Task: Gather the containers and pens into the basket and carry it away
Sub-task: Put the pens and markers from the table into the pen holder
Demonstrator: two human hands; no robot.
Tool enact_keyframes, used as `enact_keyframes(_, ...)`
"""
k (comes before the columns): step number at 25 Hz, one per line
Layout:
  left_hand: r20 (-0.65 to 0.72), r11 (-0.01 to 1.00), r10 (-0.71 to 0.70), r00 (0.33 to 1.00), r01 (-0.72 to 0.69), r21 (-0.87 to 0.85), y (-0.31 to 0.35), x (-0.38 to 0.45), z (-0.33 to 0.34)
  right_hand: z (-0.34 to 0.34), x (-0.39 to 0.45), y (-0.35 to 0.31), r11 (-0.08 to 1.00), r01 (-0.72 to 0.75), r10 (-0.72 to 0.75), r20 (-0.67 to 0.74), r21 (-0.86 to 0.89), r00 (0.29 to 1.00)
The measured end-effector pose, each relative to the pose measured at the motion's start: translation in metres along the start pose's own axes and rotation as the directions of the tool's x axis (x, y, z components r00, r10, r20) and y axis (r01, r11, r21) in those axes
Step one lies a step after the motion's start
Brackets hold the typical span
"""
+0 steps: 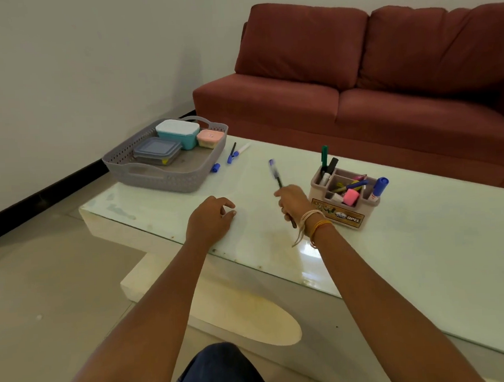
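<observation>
Grey basket (167,169) holds three containers; right hand (292,201) fingers curled round a pen (276,174), left hand (212,218) loosely curled on the worktop (395,241).

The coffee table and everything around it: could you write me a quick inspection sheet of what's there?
Surface: glossy pale table, some marks near the front edge.
Job's things: grey basket holds three lidded containers, teal, pink, clear; loose pens and a blue cap lie on the table beside it.
Clutter: desk organiser filled with markers.
Hands: left hand rests on the table, holding nothing; right hand grips a blue-capped pen, blurred.
Cables: nothing seen.
Surroundings: red sofa, plain wall, tiled floor.
</observation>
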State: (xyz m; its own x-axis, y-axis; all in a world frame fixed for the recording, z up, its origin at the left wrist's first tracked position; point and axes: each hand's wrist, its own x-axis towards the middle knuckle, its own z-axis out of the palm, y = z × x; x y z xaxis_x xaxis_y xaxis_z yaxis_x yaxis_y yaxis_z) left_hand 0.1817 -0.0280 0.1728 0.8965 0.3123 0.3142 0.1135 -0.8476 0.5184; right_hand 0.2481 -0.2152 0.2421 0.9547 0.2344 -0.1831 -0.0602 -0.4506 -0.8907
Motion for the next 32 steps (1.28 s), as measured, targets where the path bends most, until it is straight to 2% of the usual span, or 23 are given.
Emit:
enact_keyframes(2, -0.007, 0.986, -0.029, 1.0, 0.03, 0.164, 0.011, 0.0, 0.008, -0.022, -0.003, -0.01, 0.973, 0.181, -0.16, -0.149, 0.141, 0.976)
enact_keyframes(4, -0.025, 0.951, -0.094, 0.995, 0.097, 0.292, 0.029, -0.001, 0.016, -0.049, -0.007, -0.025, 0.913, 0.402, -0.366, -0.292, 0.072, 0.884)
enact_keyframes(5, -0.027, 0.941, -0.089, 0.996, 0.093, 0.325, 0.036, -0.002, 0.02, -0.062, -0.008, -0.032, 0.885, 0.464, -0.426, -0.341, 0.036, 0.838)
enact_keyframes(7, -0.021, 0.949, 0.016, 1.0, -0.009, 0.315, 0.044, -0.007, 0.024, -0.088, -0.006, -0.043, 0.865, 0.502, -0.453, -0.429, 0.001, 0.782)
enact_keyframes(9, -0.019, 0.953, 0.154, 0.988, -0.143, 0.267, 0.044, -0.011, 0.023, -0.112, -0.001, -0.044, 0.889, 0.454, -0.428, -0.471, -0.065, 0.771)
enact_keyframes(11, -0.033, 0.952, 0.212, 0.977, -0.199, 0.231, 0.041, -0.013, 0.022, -0.127, 0.005, -0.039, 0.938, 0.314, -0.346, -0.461, -0.147, 0.817)
enact_keyframes(13, -0.044, 0.969, 0.185, 0.982, -0.175, 0.173, 0.039, -0.014, 0.022, -0.132, 0.011, -0.032, 0.959, 0.157, -0.249, -0.442, -0.235, 0.862)
enact_keyframes(15, -0.035, 0.984, 0.149, 0.988, -0.145, 0.104, 0.036, -0.012, 0.022, -0.131, 0.014, -0.032, 0.936, 0.019, -0.184, -0.442, -0.351, 0.878)
enact_keyframes(17, -0.022, 0.992, 0.123, 0.992, -0.122, 0.035, 0.033, -0.01, 0.02, -0.13, 0.011, -0.034, 0.928, -0.023, -0.161, -0.454, -0.373, 0.877)
enact_keyframes(20, -0.02, 0.994, 0.086, 0.996, -0.087, -0.068, 0.032, -0.011, 0.017, -0.126, 0.002, -0.04, 0.943, 0.005, -0.179, -0.496, -0.332, 0.849)
enact_keyframes(22, -0.011, 0.987, 0.067, 0.998, -0.068, -0.142, 0.032, -0.01, 0.017, -0.116, -0.005, -0.043, 0.911, 0.062, -0.309, -0.573, -0.409, 0.759)
enact_keyframes(24, 0.009, 0.98, 0.054, 0.998, -0.052, -0.193, 0.03, -0.005, 0.013, -0.094, -0.012, -0.048, 0.828, 0.192, -0.528, -0.618, -0.527, 0.583)
enact_keyframes(25, 0.02, 0.979, 0.041, 0.999, -0.036, -0.199, 0.027, 0.0, 0.009, -0.078, -0.013, -0.05, 0.777, 0.274, -0.616, -0.592, -0.567, 0.52)
enact_keyframes(26, 0.026, 0.982, 0.016, 1.0, -0.011, -0.191, 0.022, 0.006, 0.005, -0.059, -0.013, -0.051, 0.73, 0.359, -0.676, -0.533, -0.582, 0.51)
enact_keyframes(27, 0.028, 0.985, -0.016, 0.999, 0.02, -0.173, 0.016, 0.012, 0.0, -0.039, -0.009, -0.049, 0.697, 0.44, -0.708, -0.45, -0.566, 0.544)
enact_keyframes(29, 0.008, 0.987, -0.078, 0.997, 0.079, -0.142, 0.0, 0.022, -0.007, 0.002, 0.007, -0.04, 0.714, 0.501, -0.666, -0.252, -0.489, 0.702)
enact_keyframes(30, -0.021, 0.987, -0.09, 0.996, 0.086, -0.137, -0.006, 0.024, -0.009, 0.019, 0.02, -0.034, 0.737, 0.481, -0.608, -0.155, -0.475, 0.779)
enact_keyframes(32, -0.076, 0.991, -0.085, 0.994, 0.076, -0.109, -0.009, 0.026, -0.004, 0.048, 0.054, -0.028, 0.766, 0.406, -0.481, -0.027, -0.499, 0.876)
